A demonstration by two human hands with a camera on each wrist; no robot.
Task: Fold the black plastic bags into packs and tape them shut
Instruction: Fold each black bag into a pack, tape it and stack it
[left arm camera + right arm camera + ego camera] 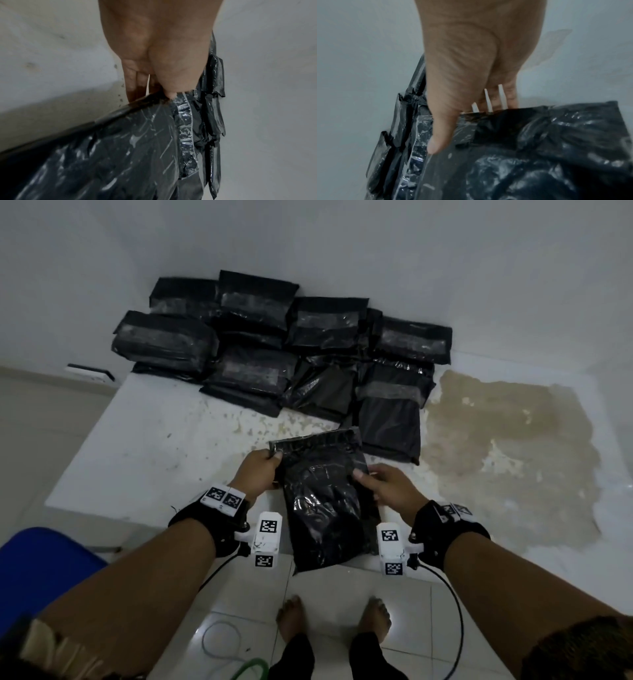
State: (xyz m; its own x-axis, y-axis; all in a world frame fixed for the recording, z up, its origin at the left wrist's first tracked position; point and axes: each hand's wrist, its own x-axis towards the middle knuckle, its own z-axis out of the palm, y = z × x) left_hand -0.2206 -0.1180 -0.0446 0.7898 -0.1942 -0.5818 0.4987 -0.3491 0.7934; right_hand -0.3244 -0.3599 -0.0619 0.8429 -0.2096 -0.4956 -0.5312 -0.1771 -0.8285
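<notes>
A glossy black plastic bag pack (325, 498) hangs over the near edge of the white table (144, 453), held between both hands. My left hand (263, 469) pinches its far left corner, thumb on top beside a clear tape strip (186, 129). My right hand (375, 481) grips the right edge, thumb pressed on the top face (436, 143) and fingers underneath. The bag (102, 155) fills the lower part of the left wrist view, and the same bag (530, 155) fills the lower part of the right wrist view.
Several taped black packs (274, 344) are piled against the white wall at the back of the table. A worn brown patch (507, 446) covers the table's right side. A blue chair (37, 573) stands at lower left; cables (222, 642) and my bare feet are on the tiled floor.
</notes>
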